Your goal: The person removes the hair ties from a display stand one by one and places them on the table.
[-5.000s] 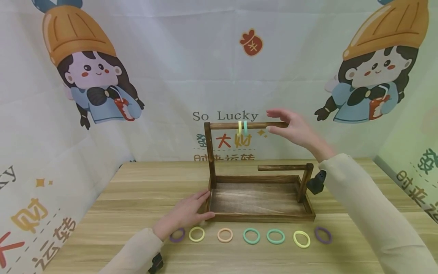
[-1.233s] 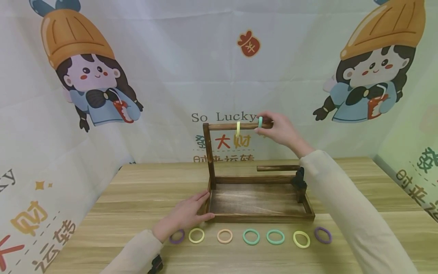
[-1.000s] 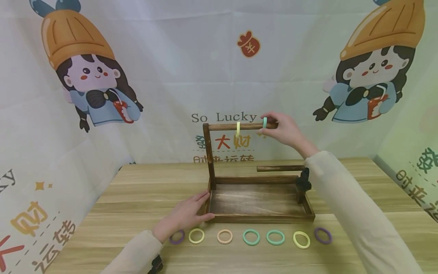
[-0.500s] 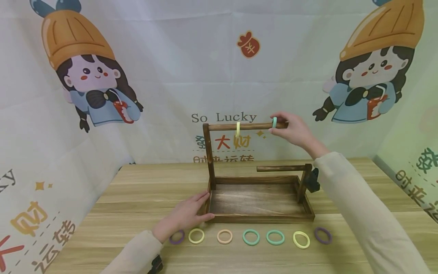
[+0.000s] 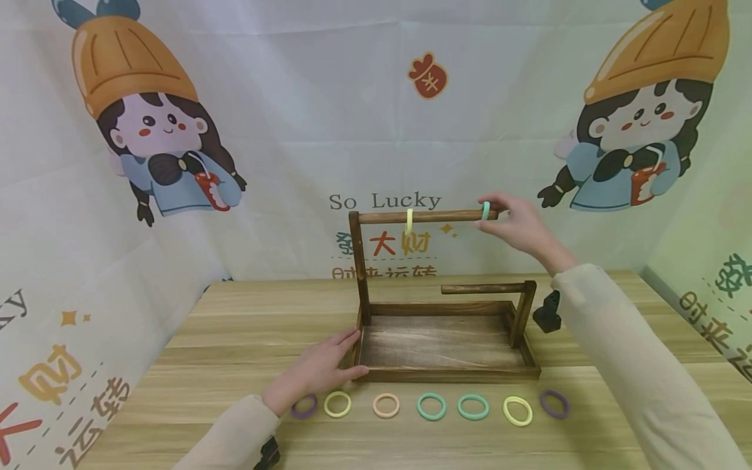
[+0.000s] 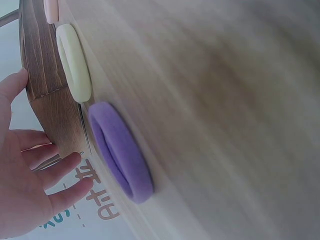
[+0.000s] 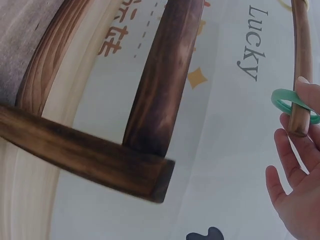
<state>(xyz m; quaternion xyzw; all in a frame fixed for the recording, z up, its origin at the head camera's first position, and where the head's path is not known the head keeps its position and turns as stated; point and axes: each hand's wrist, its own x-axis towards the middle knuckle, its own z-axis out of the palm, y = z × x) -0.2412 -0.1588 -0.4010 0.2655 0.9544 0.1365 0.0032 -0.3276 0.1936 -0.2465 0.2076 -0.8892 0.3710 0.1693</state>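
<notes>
My right hand (image 5: 519,225) pinches a green ring (image 5: 485,211) between thumb and fingers. In the right wrist view the ring (image 7: 285,100) still encircles the upper wooden bar (image 7: 301,50), close to its free end. A yellow ring (image 5: 409,222) hangs farther left on that bar. The dark wooden stand (image 5: 446,375) has a tray base, a tall left post and a shorter right post with a lower bar (image 5: 482,288). My left hand (image 5: 317,365) rests on the left end of the tray with fingers extended; a purple ring (image 6: 121,152) lies near it.
Several rings lie in a row before the stand: yellow (image 5: 337,405), orange (image 5: 386,405), green (image 5: 431,406), another green (image 5: 472,406), yellow (image 5: 517,411) and purple (image 5: 555,404). A printed cloth (image 5: 294,130) hangs behind the wooden table (image 5: 235,346).
The right hand has taken hold of the green ring beside the yellow one and slid it rightward along the upper bar to near its end. The left hand stays in place.
</notes>
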